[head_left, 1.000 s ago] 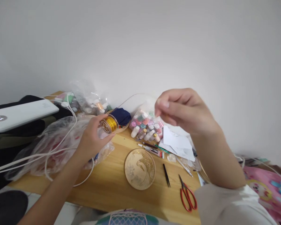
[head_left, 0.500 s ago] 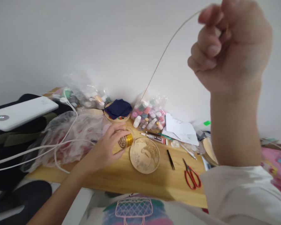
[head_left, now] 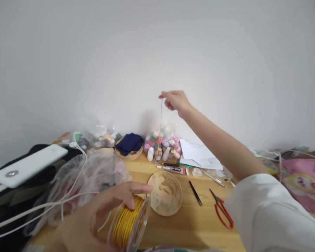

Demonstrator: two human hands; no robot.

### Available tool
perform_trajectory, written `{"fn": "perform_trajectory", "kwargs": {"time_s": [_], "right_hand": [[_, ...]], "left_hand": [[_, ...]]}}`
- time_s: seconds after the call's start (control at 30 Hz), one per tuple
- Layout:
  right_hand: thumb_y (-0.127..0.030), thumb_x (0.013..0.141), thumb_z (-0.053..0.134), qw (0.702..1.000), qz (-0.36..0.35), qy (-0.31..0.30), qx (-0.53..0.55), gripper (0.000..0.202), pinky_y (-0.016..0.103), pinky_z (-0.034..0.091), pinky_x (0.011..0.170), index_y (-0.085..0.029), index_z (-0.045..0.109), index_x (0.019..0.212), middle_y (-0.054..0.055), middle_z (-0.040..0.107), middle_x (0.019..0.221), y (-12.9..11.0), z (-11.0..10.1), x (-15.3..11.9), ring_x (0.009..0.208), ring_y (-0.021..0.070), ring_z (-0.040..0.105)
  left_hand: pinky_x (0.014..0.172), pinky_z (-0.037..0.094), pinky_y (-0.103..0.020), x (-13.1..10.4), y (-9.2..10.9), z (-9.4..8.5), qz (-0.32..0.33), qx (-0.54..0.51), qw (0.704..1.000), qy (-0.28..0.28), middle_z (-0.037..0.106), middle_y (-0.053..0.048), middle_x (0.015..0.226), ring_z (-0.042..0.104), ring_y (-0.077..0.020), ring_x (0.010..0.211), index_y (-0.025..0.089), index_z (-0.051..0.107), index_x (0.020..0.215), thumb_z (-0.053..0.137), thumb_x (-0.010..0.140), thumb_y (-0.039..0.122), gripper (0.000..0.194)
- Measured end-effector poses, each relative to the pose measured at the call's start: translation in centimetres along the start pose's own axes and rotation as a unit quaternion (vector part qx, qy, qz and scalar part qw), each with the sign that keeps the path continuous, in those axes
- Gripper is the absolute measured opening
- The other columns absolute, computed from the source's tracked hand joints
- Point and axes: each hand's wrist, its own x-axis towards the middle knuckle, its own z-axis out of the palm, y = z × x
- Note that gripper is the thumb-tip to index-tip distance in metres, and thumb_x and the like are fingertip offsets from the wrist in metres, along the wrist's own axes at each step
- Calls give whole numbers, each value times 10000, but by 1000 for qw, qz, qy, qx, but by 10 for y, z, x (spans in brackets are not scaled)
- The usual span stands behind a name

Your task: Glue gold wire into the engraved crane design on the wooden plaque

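My left hand (head_left: 94, 213) is wrapped round a clear spool of golden-yellow cord (head_left: 128, 222), low in the view and near the camera. Raised in front of the wall, my right hand (head_left: 174, 100) pinches the end of a thin cord (head_left: 161, 129) that hangs down from its fingertips. Beyond the spool, a round wooden disc (head_left: 165, 193) with a gold and grey raised pattern lies on the table. Black tweezers (head_left: 195, 193) and red-handled scissors (head_left: 222, 210) rest to its right.
A B-7000 glue tube (head_left: 174, 170), white papers (head_left: 199, 154) and a bag of small bottles (head_left: 164, 143) lie behind the disc. Left are a dark blue cloth (head_left: 130, 144), crumpled plastic (head_left: 94, 171), white cables and a white power bank (head_left: 28, 165). A pink item (head_left: 304, 182) is at right.
My right hand has moved away from the camera, down and left, with the cord. My left hand has brought the spool closer and lower. The view has tilted up slightly.
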Motion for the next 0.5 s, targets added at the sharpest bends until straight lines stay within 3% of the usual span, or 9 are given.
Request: {"fn": "perform_trajectory", "kwargs": {"time_s": [0.03, 0.17, 0.27, 0.37, 0.5], "right_hand": [[-229, 983, 475, 1000, 21, -7, -11, 243, 166, 229, 394, -113, 617, 823, -84, 429, 411, 4, -1, 1, 349, 30, 330], [-253, 970, 496, 997, 66, -30, -15, 278, 183, 249, 404, -91, 651, 804, -49, 480, 428, 14, -11, -6, 344, 42, 358], [-419, 1005, 379, 989, 114, -86, -36, 510, 209, 293, 413, -77, 683, 779, 17, 547, 462, 17, -27, -19, 354, 72, 413], [-539, 1005, 225, 977, 140, -136, -90, 683, 225, 337, 447, -85, 695, 805, 45, 586, 515, 21, -58, -40, 386, 86, 458], [-489, 1000, 349, 964, 144, -128, -184, 539, 220, 350, 489, -96, 697, 879, 33, 605, 567, 35, -115, -83, 434, 78, 483]], "left_hand": [[1057, 454, -450, -1, 1, 2, -8, -33, 999, 13, 575, -23, 1376, 574, -303, 1251, 371, 540, 1167, 795, 712, 288, 528], [1027, 467, -382, 3, 3, 7, -4, -110, 993, -29, 599, -11, 1363, 569, -257, 1264, 381, 563, 1175, 825, 693, 267, 560], [996, 485, -343, 9, 4, 10, -6, -126, 992, -18, 601, -28, 1373, 557, -240, 1282, 379, 573, 1148, 850, 676, 313, 552], [974, 502, -360, 13, 5, 13, -18, -137, 990, 22, 660, -32, 1296, 607, -242, 1223, 376, 606, 1062, 801, 722, 456, 400], [857, 546, -295, 15, 6, 16, -77, -165, 982, 43, 695, -13, 1238, 688, -221, 1069, 383, 646, 973, 871, 621, 435, 420]]}}
